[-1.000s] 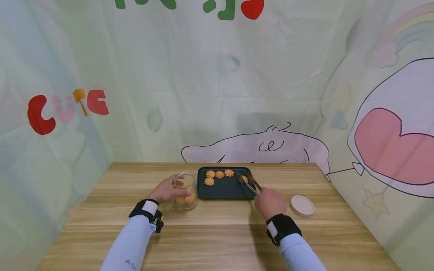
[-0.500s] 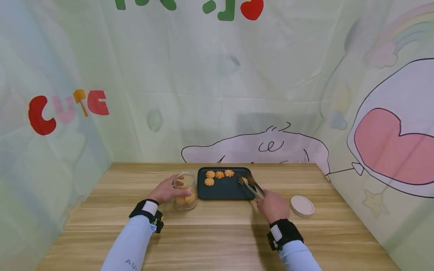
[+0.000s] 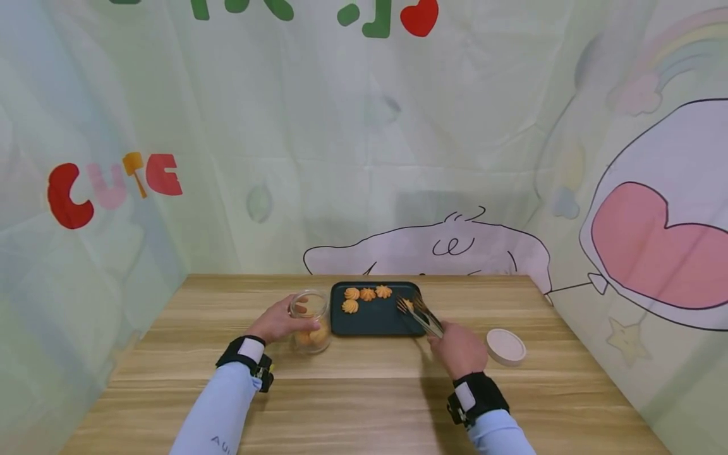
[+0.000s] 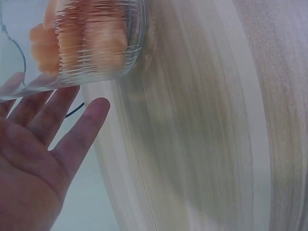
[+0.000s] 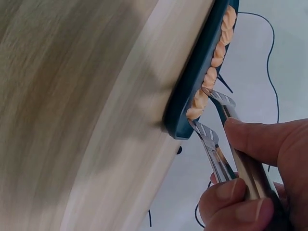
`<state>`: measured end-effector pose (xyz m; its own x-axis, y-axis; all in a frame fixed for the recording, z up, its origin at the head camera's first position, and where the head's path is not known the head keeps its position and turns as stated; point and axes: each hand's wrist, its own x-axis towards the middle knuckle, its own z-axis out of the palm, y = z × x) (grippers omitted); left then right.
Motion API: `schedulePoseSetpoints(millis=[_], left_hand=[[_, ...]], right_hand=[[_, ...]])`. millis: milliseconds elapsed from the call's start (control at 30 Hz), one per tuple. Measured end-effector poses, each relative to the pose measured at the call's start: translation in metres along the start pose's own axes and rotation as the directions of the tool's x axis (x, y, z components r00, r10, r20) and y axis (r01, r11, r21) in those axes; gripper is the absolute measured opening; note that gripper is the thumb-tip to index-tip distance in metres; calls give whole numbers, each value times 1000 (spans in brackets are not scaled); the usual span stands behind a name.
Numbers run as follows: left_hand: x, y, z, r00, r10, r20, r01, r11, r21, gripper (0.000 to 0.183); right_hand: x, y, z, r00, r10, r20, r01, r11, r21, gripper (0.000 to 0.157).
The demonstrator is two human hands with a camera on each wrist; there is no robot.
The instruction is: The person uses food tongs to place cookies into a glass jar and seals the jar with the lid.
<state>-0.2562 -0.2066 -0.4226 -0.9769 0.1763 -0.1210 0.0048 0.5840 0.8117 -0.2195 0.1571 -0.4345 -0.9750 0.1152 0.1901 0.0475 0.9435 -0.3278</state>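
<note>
My left hand (image 3: 279, 321) holds a clear glass jar (image 3: 318, 341) upright on the table, with thumb and fingers around its side. Orange-yellow piped cookies (image 4: 103, 41) lie in the lower part of the jar, seen through the ribbed glass in the left wrist view. My right hand (image 3: 459, 349) grips metal tongs (image 3: 428, 322) with fork-like ends. The tong tips are spread about a single swirled cookie (image 5: 198, 103) at the right side of the dark tray (image 3: 375, 323). Several more cookies (image 3: 368, 294) sit at the tray's back left.
A round whitish lid (image 3: 505, 347) lies on the wooden table (image 3: 352, 404), to the right of my right hand. The jar stands close to the tray's left edge. A printed cloth backdrop (image 3: 341, 158) rises behind the table and along both sides.
My right hand has shifted slightly right and toward me, the tongs still over the cookie at the tray's right. The left hand and jar have stayed in place.
</note>
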Motion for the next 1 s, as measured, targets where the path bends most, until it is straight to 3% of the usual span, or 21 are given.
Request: schedulePoseSetpoints(millis=[633,1000], left_hand=[[2,-1,2,1000,8,5,-8,1000,-3,76],[6,-7,2,1000,-5,2,5,1000,-10,78]], right_hand=[[-5,-14,-13,1000,-17,-8,17,1000,-3,41],[-7,-37,-33,1000,-9,1,9,1000,8,46]])
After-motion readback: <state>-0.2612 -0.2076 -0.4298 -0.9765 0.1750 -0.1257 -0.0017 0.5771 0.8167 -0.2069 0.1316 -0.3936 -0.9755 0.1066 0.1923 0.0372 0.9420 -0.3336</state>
